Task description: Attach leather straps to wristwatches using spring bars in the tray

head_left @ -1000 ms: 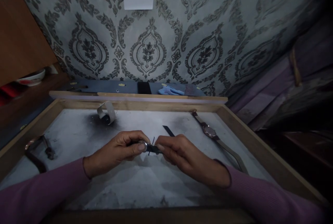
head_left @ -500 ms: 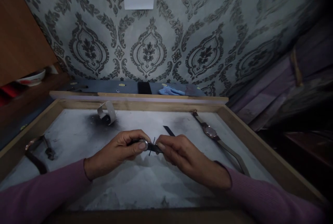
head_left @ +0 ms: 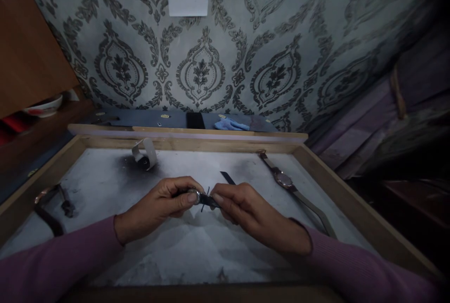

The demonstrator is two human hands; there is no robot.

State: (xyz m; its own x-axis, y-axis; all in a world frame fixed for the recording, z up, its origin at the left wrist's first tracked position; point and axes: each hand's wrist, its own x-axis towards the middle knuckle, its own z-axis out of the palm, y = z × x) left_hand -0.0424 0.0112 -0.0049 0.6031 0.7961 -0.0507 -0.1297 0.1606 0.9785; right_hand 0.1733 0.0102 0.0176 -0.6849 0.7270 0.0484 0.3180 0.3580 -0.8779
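Over the middle of the tray, both hands hold a dark wristwatch (head_left: pixel 206 199) between them. My left hand (head_left: pixel 172 198) is closed on its silver-rimmed case end, thumb on top. The dark strap end is pinched by my right hand (head_left: pixel 242 204). A thin dark pin or stick (head_left: pixel 203 207) crosses the watch between the two sets of fingertips; what holds it is unclear. Past my right fingers a black strap end (head_left: pixel 228 178) shows; whether it joins the held watch cannot be seen. Most of the case is hidden by my left fingers.
On the wooden-rimmed tray (head_left: pixel 197 146) lie a long-strapped watch (head_left: pixel 284 179) at right, a curled pale-strapped watch (head_left: pixel 145 155) at back left, and a dark-strapped watch (head_left: pixel 48 218) at left. Behind the rim are a dark flat object (head_left: pixel 195 120) and a blue cloth (head_left: pixel 232 124).
The view has tilted very slightly. Both hands keep the same grip on the watch, and the other watches stay where they were.
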